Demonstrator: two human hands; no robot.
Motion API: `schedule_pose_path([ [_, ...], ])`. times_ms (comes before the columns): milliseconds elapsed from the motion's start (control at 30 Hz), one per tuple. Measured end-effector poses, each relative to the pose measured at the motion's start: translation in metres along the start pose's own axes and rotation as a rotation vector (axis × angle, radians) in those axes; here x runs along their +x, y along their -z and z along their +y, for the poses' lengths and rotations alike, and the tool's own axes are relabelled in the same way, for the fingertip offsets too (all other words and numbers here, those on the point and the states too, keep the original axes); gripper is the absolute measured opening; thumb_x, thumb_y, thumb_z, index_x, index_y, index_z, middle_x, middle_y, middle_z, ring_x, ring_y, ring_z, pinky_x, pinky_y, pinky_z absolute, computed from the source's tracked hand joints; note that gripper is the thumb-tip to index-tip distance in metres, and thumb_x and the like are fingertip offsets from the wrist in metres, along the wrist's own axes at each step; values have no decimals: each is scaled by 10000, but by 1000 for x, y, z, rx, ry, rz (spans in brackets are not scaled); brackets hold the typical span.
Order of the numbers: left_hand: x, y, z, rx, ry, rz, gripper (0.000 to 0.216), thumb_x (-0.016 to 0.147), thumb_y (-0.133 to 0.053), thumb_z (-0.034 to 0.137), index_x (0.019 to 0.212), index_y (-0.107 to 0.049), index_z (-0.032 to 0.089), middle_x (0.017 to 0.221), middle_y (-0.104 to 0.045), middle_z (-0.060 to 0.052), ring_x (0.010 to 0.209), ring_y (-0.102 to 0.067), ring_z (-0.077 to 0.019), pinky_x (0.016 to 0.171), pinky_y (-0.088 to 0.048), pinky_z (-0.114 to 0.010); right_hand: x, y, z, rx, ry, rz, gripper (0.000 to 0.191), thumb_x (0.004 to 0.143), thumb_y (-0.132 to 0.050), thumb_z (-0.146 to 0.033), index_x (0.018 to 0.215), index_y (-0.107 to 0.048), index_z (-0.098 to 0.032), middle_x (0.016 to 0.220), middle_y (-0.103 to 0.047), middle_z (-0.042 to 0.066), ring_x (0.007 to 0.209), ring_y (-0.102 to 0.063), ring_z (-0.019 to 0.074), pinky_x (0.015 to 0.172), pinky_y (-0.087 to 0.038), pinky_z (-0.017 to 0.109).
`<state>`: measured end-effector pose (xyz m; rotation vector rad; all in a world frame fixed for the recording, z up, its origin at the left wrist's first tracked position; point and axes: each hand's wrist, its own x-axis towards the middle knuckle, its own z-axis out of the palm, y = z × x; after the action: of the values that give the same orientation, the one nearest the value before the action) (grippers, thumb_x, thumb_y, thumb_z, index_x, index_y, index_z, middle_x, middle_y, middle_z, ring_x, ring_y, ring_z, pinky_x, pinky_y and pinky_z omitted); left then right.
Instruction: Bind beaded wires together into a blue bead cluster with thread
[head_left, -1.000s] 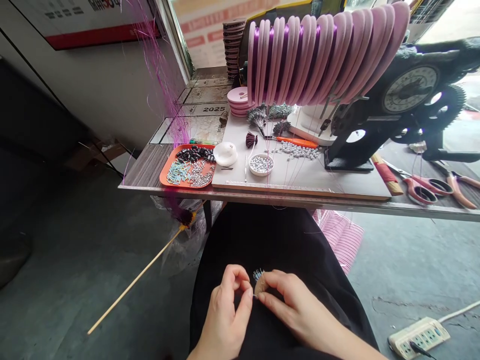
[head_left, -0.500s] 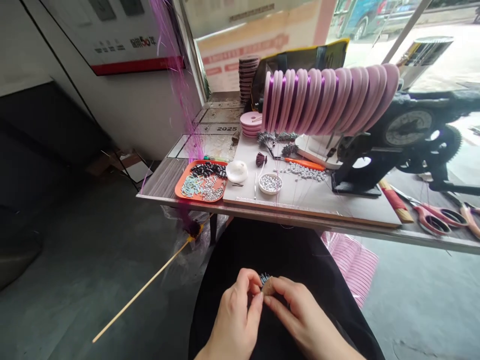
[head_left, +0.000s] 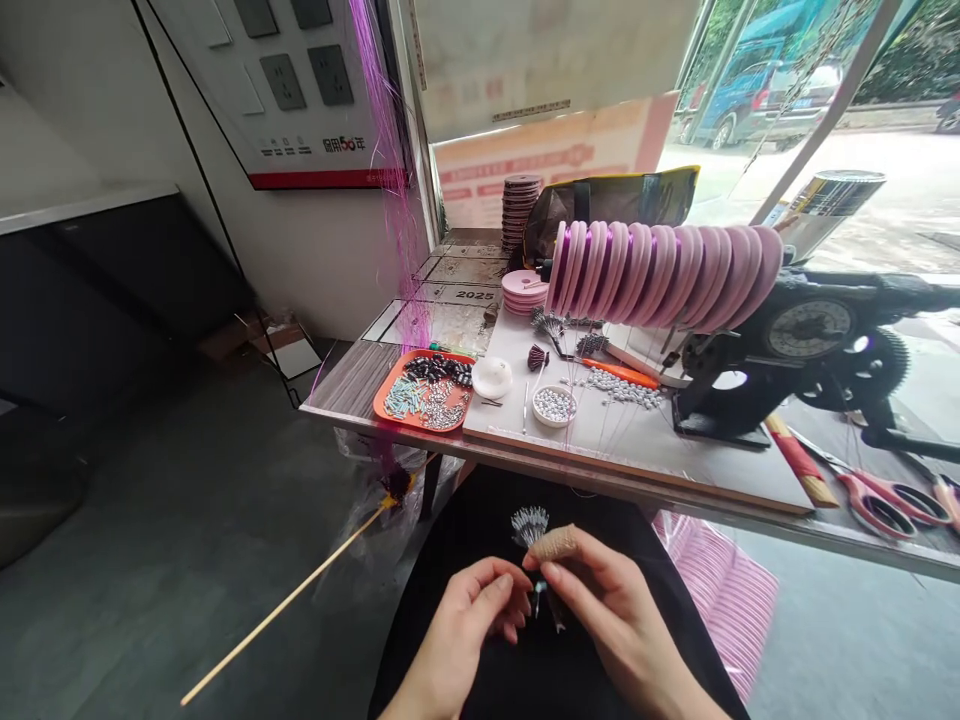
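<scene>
Over my lap, my right hand [head_left: 607, 600] pinches a fan-shaped bunch of small metal pieces [head_left: 530, 524] between thumb and forefinger. The silvery heads spread out above the fingertips, and thin ends hang below. A tan bandage wraps the right forefinger. My left hand [head_left: 476, 615] is close beside it, fingers curled and thumb against forefinger; whether something tiny is in them is hidden. On the bench stands a white dish of silvery beads [head_left: 554, 405]. A similar dark bunch [head_left: 538, 357] lies behind it.
An orange tray [head_left: 384, 405] of small parts sits at the bench's left edge, beside a white round lid [head_left: 492, 378]. Pink spools [head_left: 667, 275] fill a black winding machine [head_left: 810, 330]. Scissors [head_left: 885, 505] lie right. A wooden stick [head_left: 285, 605] juts out left below.
The view has tilted up. The bunch now shows more fully above my right fingers, with its lower ends visible. My left fingertips have moved lower and curled beside it.
</scene>
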<state>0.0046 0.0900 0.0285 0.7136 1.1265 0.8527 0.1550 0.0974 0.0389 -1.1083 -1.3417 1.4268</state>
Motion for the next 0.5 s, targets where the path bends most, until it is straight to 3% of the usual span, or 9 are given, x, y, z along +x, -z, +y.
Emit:
schedule_pose_path([
  [100,7,-2,-3,-380,178,19,264,636,-750,317,820,-662,149,734,-658,-31,678,-586,-148,615,-449,-256,-3,-4,8,45,52,27,233,869,-496,-385,843,-605,-181,767,-605,37,723,-573,153,667,-461,240],
  [233,13,-6,-1,-587,281,37,283,526,-816,190,764,-664,163,648,-650,-4,669,-608,-142,654,-464,-252,-7,-2,18,-2,68,15,268,880,-465,-411,943,-614,-197,859,-613,65,779,-578,172,736,-469,274],
  [400,14,-8,2,-634,237,-160,156,621,-751,181,761,-691,145,613,-603,7,682,-592,-131,678,-455,-225,-5,2,11,51,53,-51,213,869,-492,-378,879,-611,-201,824,-596,45,766,-567,168,728,-471,285],
  [500,13,-8,10,-602,153,-129,136,627,-746,147,759,-710,143,708,-668,-35,757,-608,-157,764,-460,-257,-2,5,1,110,130,-34,187,844,-531,-362,848,-617,-196,820,-609,42,783,-579,173,715,-474,278],
])
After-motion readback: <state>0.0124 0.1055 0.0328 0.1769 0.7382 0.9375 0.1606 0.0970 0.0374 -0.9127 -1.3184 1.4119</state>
